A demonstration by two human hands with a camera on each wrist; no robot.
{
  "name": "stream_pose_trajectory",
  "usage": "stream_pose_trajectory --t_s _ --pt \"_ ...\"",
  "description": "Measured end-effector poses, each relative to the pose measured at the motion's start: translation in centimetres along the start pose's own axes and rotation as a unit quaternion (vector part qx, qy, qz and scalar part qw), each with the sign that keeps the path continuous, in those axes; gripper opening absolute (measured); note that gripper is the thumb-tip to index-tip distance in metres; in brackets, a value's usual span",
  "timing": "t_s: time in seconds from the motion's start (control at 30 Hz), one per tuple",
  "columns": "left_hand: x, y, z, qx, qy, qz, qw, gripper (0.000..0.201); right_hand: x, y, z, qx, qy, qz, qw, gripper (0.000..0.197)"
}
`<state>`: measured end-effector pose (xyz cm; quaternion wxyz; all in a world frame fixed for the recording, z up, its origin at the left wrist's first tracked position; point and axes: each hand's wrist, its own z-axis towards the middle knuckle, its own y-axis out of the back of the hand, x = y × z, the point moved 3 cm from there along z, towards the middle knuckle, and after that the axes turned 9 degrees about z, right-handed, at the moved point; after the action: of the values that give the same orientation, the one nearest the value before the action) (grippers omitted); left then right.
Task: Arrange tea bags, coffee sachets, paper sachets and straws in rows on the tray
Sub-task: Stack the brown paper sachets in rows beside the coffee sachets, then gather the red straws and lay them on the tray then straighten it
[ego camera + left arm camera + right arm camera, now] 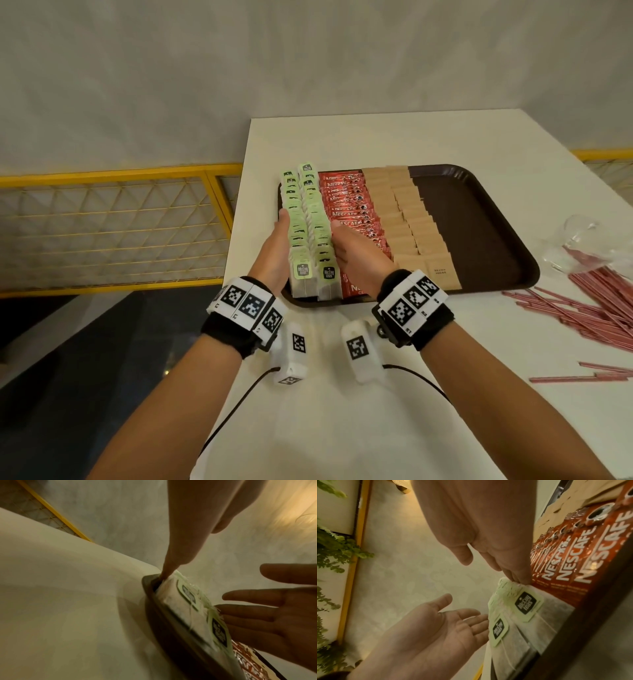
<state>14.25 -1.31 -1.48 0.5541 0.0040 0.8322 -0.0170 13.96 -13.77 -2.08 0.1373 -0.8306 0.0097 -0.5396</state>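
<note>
A dark brown tray [479,212] lies on the white table. From its left it holds two rows of tea bags [308,219] with green tags, a row of red coffee sachets [349,205], then two rows of brown paper sachets [404,219]; its right part is bare. My left hand [278,240] and right hand [352,250] flank the tea bag rows with straight fingers against their sides. In the left wrist view a fingertip [164,574] touches the tea bags [180,601] at the tray rim [150,599]. Pink straws [596,308] lie loose on the table, right of the tray.
A crumpled clear plastic wrapper [579,240] lies by the straws at the right. The table's left edge [239,219] runs close beside the tray, with a yellow mesh railing [120,212] beyond it. Bare white tabletop [342,421] lies in front of the tray.
</note>
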Motion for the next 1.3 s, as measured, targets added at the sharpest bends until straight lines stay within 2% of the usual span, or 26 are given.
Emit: stream_pose_trajectory --t_s 0.13,0.23,0.33,0.37,0.43,0.53,0.57,0.73,0.87,0.97,1.03,1.1,1.2,1.3 --pt "0.8 0.2 0.3 0.024 -0.016 -0.019 0.999 0.055 0.0 0.0 -0.2 0.005 0.001 0.006 1.0 0.039" --pt "0.7 0.3 0.3 0.02 -0.023 -0.01 0.999 0.061 0.1 0.0 -0.5 -0.016 0.011 -0.019 1.0 0.06" --pt "1.6 0.9 1.5 -0.005 -0.012 0.04 0.999 0.112 1.3 1.0 -1.7 -0.044 0.045 -0.029 0.998 0.063" --pt "1.8 0.9 2.0 -0.011 -0.026 0.058 0.998 0.119 1.8 1.5 -2.2 -0.057 0.052 -0.022 0.997 0.064" --pt "0.5 0.2 0.4 -0.016 -0.061 0.088 0.994 0.106 2.6 3.2 -3.1 -0.081 0.073 0.038 0.993 0.056" --pt "-1.8 -2.2 -3.4 -0.02 -0.131 0.12 0.984 0.062 3.0 5.6 -4.3 -0.111 0.094 0.093 0.985 0.045" --pt "-2.1 -3.1 -4.2 -0.012 -0.15 0.134 0.98 0.055 3.1 6.2 -4.7 -0.12 0.1 0.096 0.983 0.043" --pt "-1.8 -9.4 -6.6 0.105 -0.219 0.224 0.944 0.032 1.5 8.8 -7.4 -0.146 0.103 0.094 0.979 0.036" --pt "-0.3 -14.6 -8.0 0.18 -0.244 0.249 0.92 0.031 1.1 11.4 -10.8 -0.176 0.121 0.097 0.972 0.024" --pt "0.9 -18.6 -9.3 0.227 -0.272 0.292 0.889 0.031 0.8 14.8 -13.8 -0.199 0.125 0.064 0.97 0.025" --pt "1.6 -21.5 -10.2 0.278 -0.28 0.326 0.859 0.033 0.5 17.9 -16.0 -0.232 0.123 -0.003 0.965 0.029" --pt "2.3 -24.5 -10.4 0.328 -0.289 0.386 0.812 0.037 0.4 21.4 -18.1 -0.273 0.109 -0.088 0.952 0.028" --pt "3.4 -28.9 -9.8 0.362 -0.286 0.513 0.724 0.045 0.1 27.5 -20.7 -0.319 0.078 -0.182 0.927 0.026" --pt "4.1 -32.5 -8.6 0.351 -0.286 0.606 0.654 0.057 0.1 33.8 -22.8 -0.375 0.016 -0.313 0.873 0.047"
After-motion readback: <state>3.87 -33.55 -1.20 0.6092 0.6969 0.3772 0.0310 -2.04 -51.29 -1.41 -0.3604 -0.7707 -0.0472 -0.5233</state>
